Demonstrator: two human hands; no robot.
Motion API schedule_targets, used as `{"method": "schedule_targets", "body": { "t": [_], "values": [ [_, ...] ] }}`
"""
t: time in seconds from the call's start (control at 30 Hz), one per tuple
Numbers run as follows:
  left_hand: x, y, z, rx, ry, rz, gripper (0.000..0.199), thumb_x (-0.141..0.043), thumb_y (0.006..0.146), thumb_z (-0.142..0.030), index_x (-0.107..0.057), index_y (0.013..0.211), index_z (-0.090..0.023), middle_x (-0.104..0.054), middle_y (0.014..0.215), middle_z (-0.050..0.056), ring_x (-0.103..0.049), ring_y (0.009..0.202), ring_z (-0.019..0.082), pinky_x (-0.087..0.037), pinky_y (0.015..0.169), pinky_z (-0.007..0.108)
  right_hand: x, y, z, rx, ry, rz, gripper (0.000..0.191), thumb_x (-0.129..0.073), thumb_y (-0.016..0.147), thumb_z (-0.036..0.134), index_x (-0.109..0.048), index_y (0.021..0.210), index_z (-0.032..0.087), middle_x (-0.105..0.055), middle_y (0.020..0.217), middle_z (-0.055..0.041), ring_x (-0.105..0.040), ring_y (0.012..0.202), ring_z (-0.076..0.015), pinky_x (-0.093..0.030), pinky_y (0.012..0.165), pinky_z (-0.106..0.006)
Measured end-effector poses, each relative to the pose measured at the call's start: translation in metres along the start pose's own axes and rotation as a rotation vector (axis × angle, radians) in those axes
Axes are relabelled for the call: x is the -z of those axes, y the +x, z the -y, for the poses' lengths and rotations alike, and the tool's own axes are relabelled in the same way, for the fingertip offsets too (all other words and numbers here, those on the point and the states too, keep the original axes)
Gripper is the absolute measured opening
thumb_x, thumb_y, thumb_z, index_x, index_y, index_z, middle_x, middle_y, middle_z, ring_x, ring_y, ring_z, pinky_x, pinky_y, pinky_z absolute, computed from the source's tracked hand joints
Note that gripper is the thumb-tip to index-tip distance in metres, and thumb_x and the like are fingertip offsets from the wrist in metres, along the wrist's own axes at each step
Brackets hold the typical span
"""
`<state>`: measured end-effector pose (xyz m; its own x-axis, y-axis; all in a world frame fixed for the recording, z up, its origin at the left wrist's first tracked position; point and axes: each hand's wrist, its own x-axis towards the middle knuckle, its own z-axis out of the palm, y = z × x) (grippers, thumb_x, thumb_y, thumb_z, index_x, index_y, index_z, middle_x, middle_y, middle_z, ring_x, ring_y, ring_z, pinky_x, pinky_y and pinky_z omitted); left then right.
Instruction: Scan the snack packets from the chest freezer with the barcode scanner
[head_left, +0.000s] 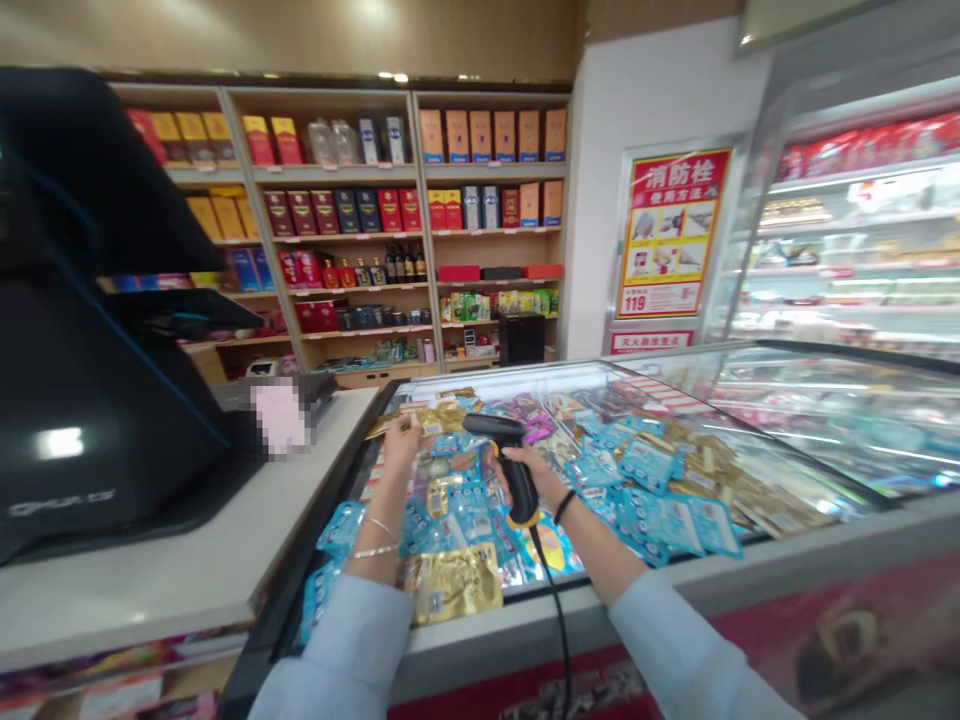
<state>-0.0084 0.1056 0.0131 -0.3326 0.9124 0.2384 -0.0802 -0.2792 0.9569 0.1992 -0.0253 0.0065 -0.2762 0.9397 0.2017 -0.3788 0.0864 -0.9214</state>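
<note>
My right hand (541, 474) is wrapped round the grip of a black and yellow barcode scanner (519, 490). Its head points left, towards my other hand, and a black cable hangs down from its base. At the far left of the glass-topped freezer, the fingers of my left hand (403, 440) are closed on the edge of a gold packet (442, 417). Blue packets (461, 510) lie spread beneath both arms. Closer to me is another gold packet (456, 583), lying flat by the freezer's front edge.
A black checkout machine (97, 400) stands on the white counter (300, 520) to the left. More blue packets (652, 465) and gold packets (712, 465) are heaped on the right of the freezer lid (795, 420). Shelves of boxes (337, 210) line the back wall.
</note>
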Motion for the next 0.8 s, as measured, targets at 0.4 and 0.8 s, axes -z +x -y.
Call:
{"method": "schedule_targets", "body": {
  "t": [0.4, 0.8],
  "values": [
    [-0.052, -0.071, -0.026, -0.022, -0.152, 0.415, 0.051, -0.068, 0.078, -0.021, -0.055, 0.128, -0.02, -0.058, 0.064, -0.005, -0.064, 0.054, 0.011, -0.061, 0.06, 0.028, 0.061, -0.092, 0.037, 0.293, 0.177, -0.136, 0.032, -0.059, 0.076, 0.05, -0.058, 0.087, 0.019, -0.052, 0.047, 0.0049, -0.046, 0.033, -0.0109, -0.037, 0.032, -0.02],
    [-0.202, -0.171, 0.001, 0.019, -0.173, 0.705, 0.055, -0.055, 0.09, -0.026, -0.039, 0.142, -0.02, -0.072, 0.105, 0.01, -0.07, 0.095, 0.02, -0.055, 0.09, 0.038, 0.157, -0.184, 0.089, 0.547, 0.06, -0.604, 0.031, -0.059, 0.072, 0.051, -0.056, 0.082, 0.022, -0.046, 0.05, 0.0041, -0.041, 0.038, -0.012, -0.035, 0.036, -0.024]
  ]
}}
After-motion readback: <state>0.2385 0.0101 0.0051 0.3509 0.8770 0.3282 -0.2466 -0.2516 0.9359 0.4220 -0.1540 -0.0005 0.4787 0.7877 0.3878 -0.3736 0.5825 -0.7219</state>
